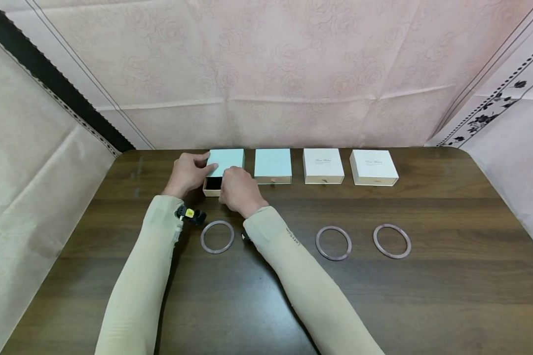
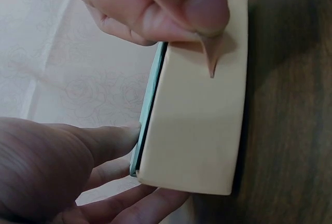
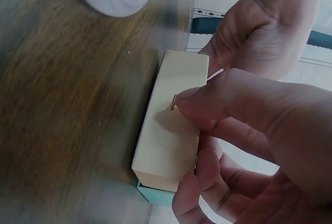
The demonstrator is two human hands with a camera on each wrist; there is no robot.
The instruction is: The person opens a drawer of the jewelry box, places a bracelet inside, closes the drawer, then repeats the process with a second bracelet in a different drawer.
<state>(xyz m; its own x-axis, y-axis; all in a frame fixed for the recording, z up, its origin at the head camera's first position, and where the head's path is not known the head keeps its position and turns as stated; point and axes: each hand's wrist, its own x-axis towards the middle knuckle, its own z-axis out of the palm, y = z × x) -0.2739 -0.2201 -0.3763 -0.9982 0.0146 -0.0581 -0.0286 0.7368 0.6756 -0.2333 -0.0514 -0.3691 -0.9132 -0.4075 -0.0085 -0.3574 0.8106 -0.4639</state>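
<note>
A teal drawer box (image 1: 226, 159) stands at the left end of a row of boxes, its cream drawer (image 2: 194, 125) partly pulled out. My left hand (image 1: 187, 175) holds the teal sleeve at its left side, with the thumb on the front edge. At the drawer's front, my right hand (image 1: 241, 191) pinches a small ribbon tab (image 2: 211, 60) between thumb and finger. The dark inside of the drawer shows in the head view, partly hidden by the right hand. A pale lilac bangle (image 1: 217, 251) lies on the table just in front of this box.
To the right stand a second teal box (image 1: 273, 162), a white box (image 1: 323, 165) and another white box (image 1: 374, 166), all with drawers in. Two more bangles, a middle bangle (image 1: 318, 245) and a right bangle (image 1: 408, 244), lie on the wooden table (image 1: 462, 276). A patterned cloth (image 1: 293, 64) hangs behind.
</note>
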